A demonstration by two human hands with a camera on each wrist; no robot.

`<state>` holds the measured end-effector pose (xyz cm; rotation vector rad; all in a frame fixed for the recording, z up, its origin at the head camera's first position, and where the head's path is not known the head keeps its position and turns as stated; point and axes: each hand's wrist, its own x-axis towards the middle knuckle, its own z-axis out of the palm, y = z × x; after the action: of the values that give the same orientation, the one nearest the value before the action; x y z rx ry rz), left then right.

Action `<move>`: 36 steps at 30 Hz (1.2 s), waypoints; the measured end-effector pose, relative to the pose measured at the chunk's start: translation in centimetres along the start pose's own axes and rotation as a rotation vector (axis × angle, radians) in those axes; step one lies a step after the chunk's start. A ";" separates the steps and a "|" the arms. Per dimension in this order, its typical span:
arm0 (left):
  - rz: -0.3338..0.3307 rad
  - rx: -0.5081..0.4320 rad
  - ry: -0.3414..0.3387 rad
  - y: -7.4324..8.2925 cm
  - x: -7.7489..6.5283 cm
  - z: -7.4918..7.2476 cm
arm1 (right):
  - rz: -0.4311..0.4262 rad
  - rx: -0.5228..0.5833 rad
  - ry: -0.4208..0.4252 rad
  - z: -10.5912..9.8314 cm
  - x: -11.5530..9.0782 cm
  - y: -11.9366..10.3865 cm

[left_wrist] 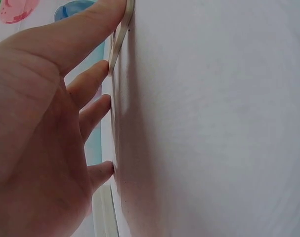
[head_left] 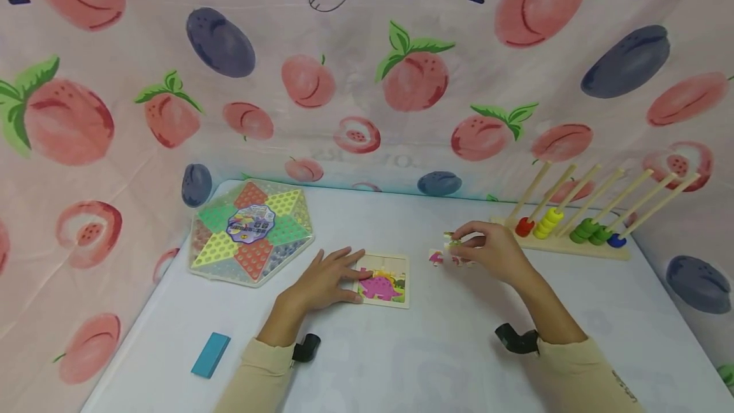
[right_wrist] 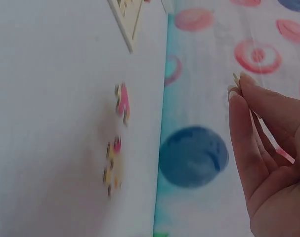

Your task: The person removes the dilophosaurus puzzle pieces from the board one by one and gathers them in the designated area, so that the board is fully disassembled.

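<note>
A wooden jigsaw tray (head_left: 408, 279) with a pink dinosaur picture lies on the table, its upper part showing bare wood. My left hand (head_left: 321, 284) rests at the tray's left side with fingers spread, one fingertip reaching over the picture; in the left wrist view the thumb meets the tray's edge (left_wrist: 121, 37). Between thumb and fingertips, my right hand (head_left: 497, 252) pinches a small jigsaw piece (head_left: 452, 240), seen edge-on in the right wrist view and raised off the table. Below it lie a pink jigsaw piece (right_wrist: 122, 102) and more pieces (right_wrist: 113, 167), partly hidden by the hand in the head view.
At the back left sits a star-patterned Chinese checkers board (head_left: 252, 250). A wooden peg rack (head_left: 573, 246) with coloured beads stands at the back right, just behind my right hand. Near the left front is a blue block (head_left: 210, 355). A fruit-print curtain (head_left: 355, 94) hangs behind the table.
</note>
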<state>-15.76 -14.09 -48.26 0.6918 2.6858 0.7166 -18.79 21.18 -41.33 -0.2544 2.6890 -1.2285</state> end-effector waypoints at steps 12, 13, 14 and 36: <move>-0.007 -0.014 -0.004 0.1 -0.1 0.0 | 0.065 -0.022 0.061 -3.0 -2.2 5.4; -0.007 -0.013 -0.005 0.1 -0.1 0.0 | 0.074 -0.025 0.063 -3.0 -2.2 5.7; -0.009 -0.009 -0.005 0.1 -0.1 0.0 | 0.076 -0.027 0.065 -2.9 -2.2 6.0; -0.016 -0.006 -0.019 0.2 -0.1 -0.2 | 0.193 -0.215 0.066 -2.0 -1.3 8.9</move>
<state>-15.69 -14.03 -47.94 0.6721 2.6677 0.7103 -18.75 28.70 -46.68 0.0189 2.8244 -0.9100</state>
